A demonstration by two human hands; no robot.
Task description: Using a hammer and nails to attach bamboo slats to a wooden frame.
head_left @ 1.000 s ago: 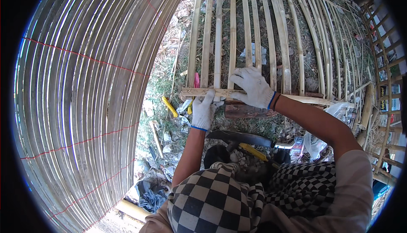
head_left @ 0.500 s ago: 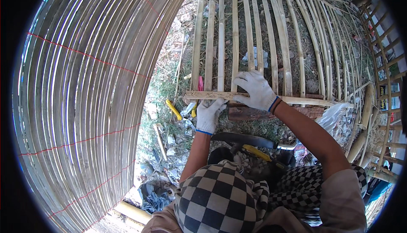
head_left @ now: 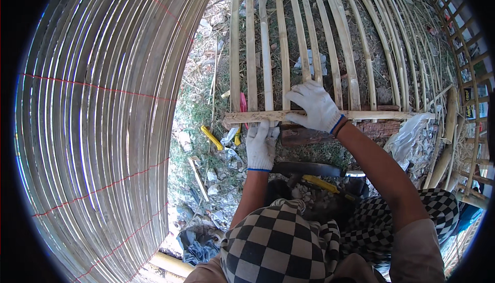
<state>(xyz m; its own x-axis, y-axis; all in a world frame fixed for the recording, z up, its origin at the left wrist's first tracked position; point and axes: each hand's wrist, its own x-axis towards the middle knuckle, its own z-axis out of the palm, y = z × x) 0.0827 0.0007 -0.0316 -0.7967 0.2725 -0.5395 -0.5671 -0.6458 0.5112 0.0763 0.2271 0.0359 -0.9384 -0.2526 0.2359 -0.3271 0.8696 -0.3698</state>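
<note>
The left hand, in a white glove, has its fingers up against the near edge of a pale cross strip; I can't tell if it pinches it. The right hand, at about two o'clock from the left, is bent, thumb and fingers apart, the thumb by the strip and the fingers over the long slats. How tight it holds, I can't tell.

If one hand pushes harder, the strip could go crooked. The slats could slide if their ends are loose. A splinter could poke through a glove. A dark blade lies at about five o'clock from the left hand, so a hand pulled back fast could bump it.

The strip is thin, flat and light brown, with rough spots at its nine o'clock end. It lies across the slats' near ends, by a reddish log. The slats run toward twelve o'clock, with gaps between.
</note>
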